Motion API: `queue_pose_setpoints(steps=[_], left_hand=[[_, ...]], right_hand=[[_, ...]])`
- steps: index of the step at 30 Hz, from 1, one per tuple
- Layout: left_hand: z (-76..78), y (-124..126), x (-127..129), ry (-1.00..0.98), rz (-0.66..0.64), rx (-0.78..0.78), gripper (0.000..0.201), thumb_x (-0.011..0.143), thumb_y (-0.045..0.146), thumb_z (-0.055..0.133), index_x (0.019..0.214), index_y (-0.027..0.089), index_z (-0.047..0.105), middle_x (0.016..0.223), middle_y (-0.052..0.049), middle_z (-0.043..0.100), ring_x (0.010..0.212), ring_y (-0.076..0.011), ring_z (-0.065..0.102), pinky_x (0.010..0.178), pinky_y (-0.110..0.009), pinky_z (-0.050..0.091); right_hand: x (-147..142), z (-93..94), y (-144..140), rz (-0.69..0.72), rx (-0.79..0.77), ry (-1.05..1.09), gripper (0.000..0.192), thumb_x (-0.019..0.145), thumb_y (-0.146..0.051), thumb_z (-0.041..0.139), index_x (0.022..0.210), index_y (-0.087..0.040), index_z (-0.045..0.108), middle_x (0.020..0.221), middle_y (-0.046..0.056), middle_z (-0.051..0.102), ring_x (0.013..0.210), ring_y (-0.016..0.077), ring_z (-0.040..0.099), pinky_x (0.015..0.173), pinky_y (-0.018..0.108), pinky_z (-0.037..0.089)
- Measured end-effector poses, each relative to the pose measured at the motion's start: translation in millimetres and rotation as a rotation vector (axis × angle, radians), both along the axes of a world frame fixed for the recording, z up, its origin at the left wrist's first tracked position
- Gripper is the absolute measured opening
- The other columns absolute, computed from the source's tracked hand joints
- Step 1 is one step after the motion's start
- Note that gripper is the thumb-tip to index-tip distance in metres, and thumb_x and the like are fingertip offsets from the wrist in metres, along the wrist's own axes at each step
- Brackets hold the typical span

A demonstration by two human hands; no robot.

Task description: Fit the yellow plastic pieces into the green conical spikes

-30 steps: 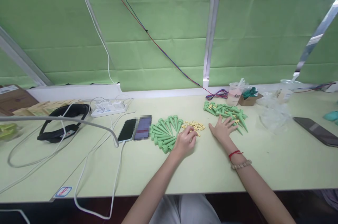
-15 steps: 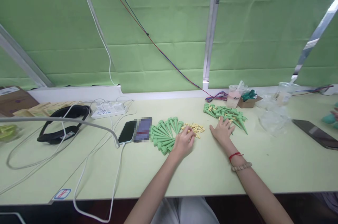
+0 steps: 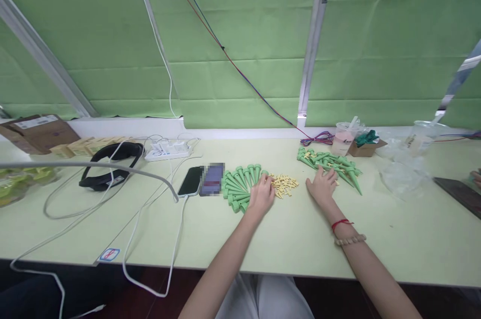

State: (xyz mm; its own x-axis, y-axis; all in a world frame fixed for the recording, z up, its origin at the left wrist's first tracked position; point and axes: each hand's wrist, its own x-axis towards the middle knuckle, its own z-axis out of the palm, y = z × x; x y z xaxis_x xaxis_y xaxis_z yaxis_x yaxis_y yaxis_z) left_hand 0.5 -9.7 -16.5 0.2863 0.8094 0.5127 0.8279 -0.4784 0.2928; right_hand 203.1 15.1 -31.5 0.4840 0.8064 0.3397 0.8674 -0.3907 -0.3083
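Observation:
My left hand is closed, fingers curled down at the right end of a fan of green plastic spikes with round heads. It covers part of the rightmost spike; what its fingertips hold is hidden. Touching distance to its right is a pile of small yellow pegs. My right hand rests palm down on the table, fingers spread, by the near edge of a heap of green spikes with yellow pegs among them. A yellow bit shows beside its fingertips.
Left of the fan lie a phone, cables, a power strip and a black headband-like device. Behind the heap stand a drink cup and a small box. Another phone lies far right, near another person's hand.
My left hand has moved left from the yellow pegs to the fan's right end. My right hand has stayed nearly in place. The camera view has turned slightly left.

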Motion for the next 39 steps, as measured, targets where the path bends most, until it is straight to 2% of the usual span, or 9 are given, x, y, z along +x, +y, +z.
queue_pose_setpoints(steps=[3,5,8,10,16,24,29,34,39], left_hand=[[-1.0,2,-2,0.046,0.037,-0.011,0.022,0.083,0.014,0.04,0.098,0.018,0.056,0.098,-0.011,0.056,0.079,-0.0208,0.058,0.057,-0.027,0.042],[-1.1,4,-3,0.097,0.08,-0.033,0.023,0.084,0.015,0.038,0.099,0.017,0.055,0.1,-0.011,0.055,0.08,-0.021,0.058,0.057,-0.027,0.043],[-0.4,5,-5,0.163,0.149,-0.053,0.023,0.086,0.017,0.036,0.101,0.016,0.054,0.101,-0.01,0.055,0.084,-0.0213,0.058,0.058,-0.028,0.045],[-0.2,5,-6,0.181,0.171,-0.044,0.023,0.086,0.017,0.036,0.101,0.017,0.053,0.101,-0.01,0.055,0.086,-0.0209,0.057,0.06,-0.028,0.046],[-5.2,6,-6,0.201,0.235,0.009,0.024,0.087,0.017,0.034,0.103,0.017,0.053,0.101,-0.01,0.055,0.09,-0.0211,0.056,0.065,-0.03,0.048],[-10.9,12,-4,0.231,0.324,-0.002,0.025,0.085,0.019,0.037,0.101,0.013,0.056,0.104,-0.014,0.056,0.094,-0.0255,0.055,0.074,-0.036,0.047],[-9.1,22,-3,0.211,0.29,0.02,0.023,0.084,0.02,0.039,0.095,0.013,0.059,0.1,-0.014,0.056,0.09,-0.0259,0.055,0.074,-0.037,0.046],[-7.3,25,-4,0.06,0.295,0.088,0.019,0.083,0.018,0.041,0.088,0.015,0.059,0.092,-0.012,0.057,0.082,-0.0245,0.056,0.073,-0.037,0.044],[0.3,16,-7,-0.396,0.122,0.092,0.017,0.083,0.016,0.041,0.085,0.018,0.058,0.09,-0.007,0.054,0.07,-0.0153,0.053,0.069,-0.03,0.044]], right_hand=[[2,-1.5,1,-0.053,-0.066,0.002,0.061,0.079,-0.033,0.051,0.132,-0.008,0.035,0.14,0.031,0.021,0.13,0.0474,0.017,0.093,0.058,0.022],[2,-1.3,0,-0.057,-0.091,0.025,0.059,0.08,-0.035,0.05,0.131,-0.008,0.037,0.138,0.031,0.026,0.126,0.0461,0.027,0.092,0.056,0.025],[1,0.8,-2,0.017,-0.061,0.012,0.052,0.082,-0.03,0.049,0.129,-0.008,0.04,0.13,0.027,0.037,0.111,0.0374,0.047,0.088,0.045,0.033],[-1,2.0,-4,0.056,-0.039,-0.01,0.049,0.082,-0.026,0.049,0.127,-0.009,0.042,0.126,0.024,0.04,0.105,0.0341,0.051,0.085,0.042,0.035],[-8,-1.6,-4,0.116,-0.031,0.052,0.045,0.081,-0.019,0.047,0.126,-0.011,0.044,0.122,0.023,0.043,0.104,0.0324,0.051,0.082,0.039,0.038],[-18,-10.1,-1,0.396,0.084,0.07,0.047,0.079,-0.011,0.045,0.126,-0.008,0.044,0.108,0.015,0.058,0.101,0.026,0.051,0.089,0.033,0.036],[-20,-12.9,1,0.255,0.003,0.024,0.05,0.083,-0.024,0.048,0.127,-0.001,0.044,0.112,0.021,0.056,0.104,0.0305,0.05,0.089,0.037,0.036],[-11,-13.2,6,0.156,0.006,0.058,0.049,0.083,-0.034,0.052,0.123,-0.006,0.051,0.118,0.021,0.052,0.112,0.032,0.047,0.092,0.039,0.034],[-6,-7.1,6,0.278,0.124,0.164,0.032,0.084,-0.027,0.049,0.11,-0.012,0.06,0.108,0.016,0.058,0.1,0.029,0.054,0.084,0.04,0.04]])
